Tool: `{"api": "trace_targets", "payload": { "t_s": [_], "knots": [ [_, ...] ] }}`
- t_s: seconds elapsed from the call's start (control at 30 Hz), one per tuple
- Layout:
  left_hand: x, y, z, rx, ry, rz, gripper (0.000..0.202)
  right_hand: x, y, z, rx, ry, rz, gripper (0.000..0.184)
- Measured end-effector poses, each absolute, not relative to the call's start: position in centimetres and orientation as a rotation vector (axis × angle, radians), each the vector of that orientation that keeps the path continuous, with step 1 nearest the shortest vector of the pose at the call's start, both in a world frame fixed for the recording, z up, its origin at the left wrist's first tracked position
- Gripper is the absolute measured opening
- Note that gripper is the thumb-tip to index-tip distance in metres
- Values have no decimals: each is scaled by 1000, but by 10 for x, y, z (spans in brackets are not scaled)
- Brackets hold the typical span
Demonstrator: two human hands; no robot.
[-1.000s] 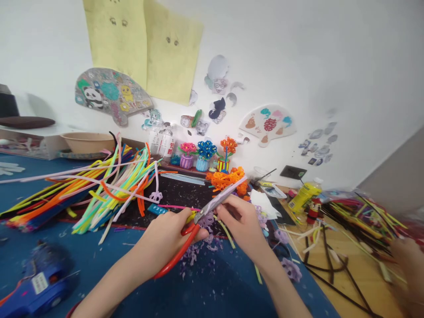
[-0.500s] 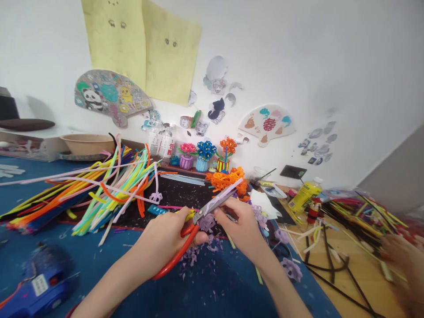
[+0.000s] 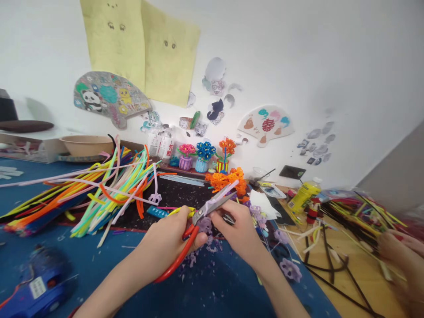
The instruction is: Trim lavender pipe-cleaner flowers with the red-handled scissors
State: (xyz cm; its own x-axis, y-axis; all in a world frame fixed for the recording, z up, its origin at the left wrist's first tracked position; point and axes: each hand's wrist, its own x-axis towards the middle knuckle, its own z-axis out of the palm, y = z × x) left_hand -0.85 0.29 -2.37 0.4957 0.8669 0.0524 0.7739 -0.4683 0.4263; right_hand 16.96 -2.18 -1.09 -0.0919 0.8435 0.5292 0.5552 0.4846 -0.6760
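Observation:
My left hand [image 3: 167,240] is wrapped round the red handles of a pair of scissors [image 3: 198,221], whose grey blades point up and right. My right hand [image 3: 236,232] is pinched on a small purple pipe-cleaner piece [image 3: 206,224] held at the blades. Purple trimmings [image 3: 195,258] lie scattered on the blue mat [image 3: 109,260] below both hands.
A big heap of coloured pipe cleaners [image 3: 92,190] lies left. A blue glue gun [image 3: 36,282] sits at the near left. Small pipe-cleaner flower pots [image 3: 205,157] and an orange piece [image 3: 225,179] stand behind. Another person's hand [image 3: 400,251] works among pipe cleaners at right, near a yellow bottle [image 3: 303,196].
Both hands and the scissors have shifted slightly left and down, and the blades have closed a little. The other person's hand at right has moved.

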Motion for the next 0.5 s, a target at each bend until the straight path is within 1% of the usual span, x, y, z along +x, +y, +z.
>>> {"api": "trace_targets", "payload": {
  "t_s": [0.23, 0.5],
  "knots": [
    [-8, 9, -29, 2414, 1263, 406, 30, 168, -21, -9, -1157, -1796, 381, 14],
    [-14, 10, -26, 2480, 1331, 393, 35, 172, -21, -11, -1200, -1831, 264, 16]
  ]
}}
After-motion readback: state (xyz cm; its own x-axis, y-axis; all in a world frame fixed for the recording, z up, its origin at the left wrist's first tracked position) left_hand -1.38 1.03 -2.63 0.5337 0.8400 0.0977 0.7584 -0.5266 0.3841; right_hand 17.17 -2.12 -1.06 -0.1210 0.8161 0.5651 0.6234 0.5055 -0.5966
